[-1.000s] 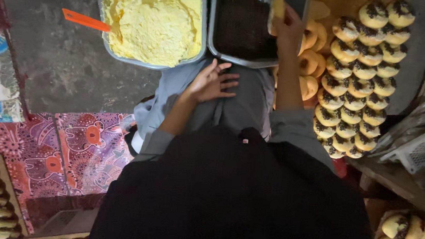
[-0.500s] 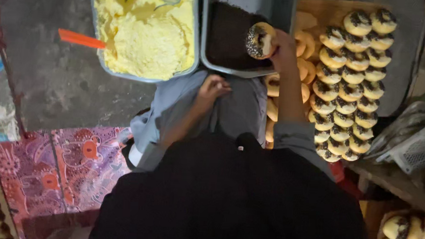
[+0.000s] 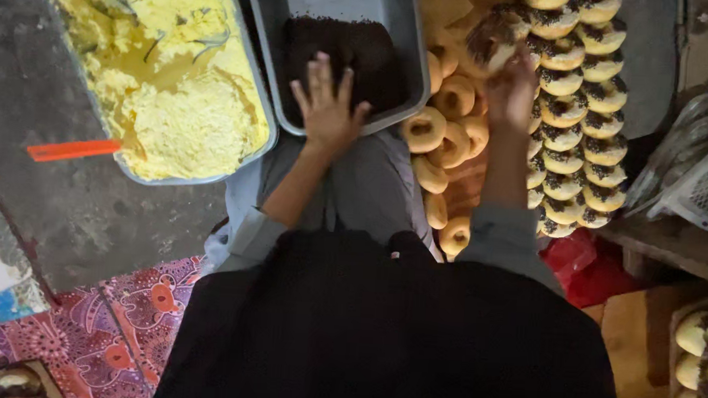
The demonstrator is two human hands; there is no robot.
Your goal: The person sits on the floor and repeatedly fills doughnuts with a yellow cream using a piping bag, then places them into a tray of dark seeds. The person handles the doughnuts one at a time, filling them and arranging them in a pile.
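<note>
The left hand (image 3: 326, 109) lies flat, fingers spread, holding nothing, on the near rim of a grey tray of dark sprinkles (image 3: 342, 49) at twelve o'clock. At one o'clock the right hand (image 3: 511, 90) is closed around a sprinkle-coated doughnut (image 3: 492, 38), held over rows of topped doughnuts (image 3: 572, 113). Plain ring doughnuts (image 3: 446, 139) lie between the tray and those rows. At ten o'clock sits a tray of yellow cream (image 3: 167, 76), apparently with an orange-handled tool (image 3: 74, 150) beside it.

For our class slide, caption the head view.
Right hand lifts a sprinkle-coated doughnut; left hand rests on the sprinkle tray.
</note>
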